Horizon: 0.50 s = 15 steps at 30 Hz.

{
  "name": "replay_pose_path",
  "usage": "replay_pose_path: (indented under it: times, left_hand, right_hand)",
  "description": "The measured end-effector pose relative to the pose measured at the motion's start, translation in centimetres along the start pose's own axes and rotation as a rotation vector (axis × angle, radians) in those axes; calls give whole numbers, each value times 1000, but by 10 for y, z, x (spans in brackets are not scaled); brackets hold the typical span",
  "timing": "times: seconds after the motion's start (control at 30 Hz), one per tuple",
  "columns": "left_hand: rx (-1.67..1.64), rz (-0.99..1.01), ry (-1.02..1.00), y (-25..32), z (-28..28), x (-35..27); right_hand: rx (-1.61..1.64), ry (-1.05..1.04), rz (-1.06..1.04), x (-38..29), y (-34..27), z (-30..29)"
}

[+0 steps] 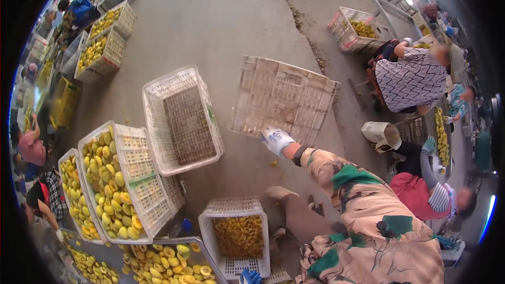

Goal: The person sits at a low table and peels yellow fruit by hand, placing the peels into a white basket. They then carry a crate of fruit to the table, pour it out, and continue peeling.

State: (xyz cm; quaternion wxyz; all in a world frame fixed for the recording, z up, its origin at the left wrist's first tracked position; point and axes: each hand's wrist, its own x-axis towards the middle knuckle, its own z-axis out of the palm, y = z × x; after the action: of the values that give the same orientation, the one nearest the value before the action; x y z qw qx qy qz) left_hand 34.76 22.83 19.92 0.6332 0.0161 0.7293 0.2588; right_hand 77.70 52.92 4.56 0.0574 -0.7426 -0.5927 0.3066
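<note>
My right hand (277, 140), in a white glove with blue at the fingertips, grips the near edge of a whitish plastic crate (286, 96), whose slatted face shows. A blue glove (250, 276) at the bottom edge, by the rim of a crate of orange-brown fruit scraps (238, 236), appears to be my left hand; most of it is cut off. An empty dirty plastic crate (183, 122) stands left of the gripped crate. Left of that, two tilted crates hold yellow-green halved fruit (110, 185). More halved fruit lies on a metal-edged table (169, 262).
A worker in a patterned top (410, 77) sits at the right, another in red (418, 195) below. Several workers are along the left. Filled crates (100, 53) stand at upper left, and one (351, 31) at upper right. A whitish sack (380, 136) is at right.
</note>
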Motion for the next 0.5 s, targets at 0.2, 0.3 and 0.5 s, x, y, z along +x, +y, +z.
replay_pose_path:
  times: [0.2,0.3,0.5]
  left_hand:
    - [-84,14,5,-12,-15,19]
    - [-33,-24,33,-25,-23,22]
    - [-18,-59,24,-31,-33,-5]
  right_hand:
    - [1423,-336,314,-32,2,96]
    - [2132,-508,204,-49,11,157]
    - [2308,-448,312,-24,19,237]
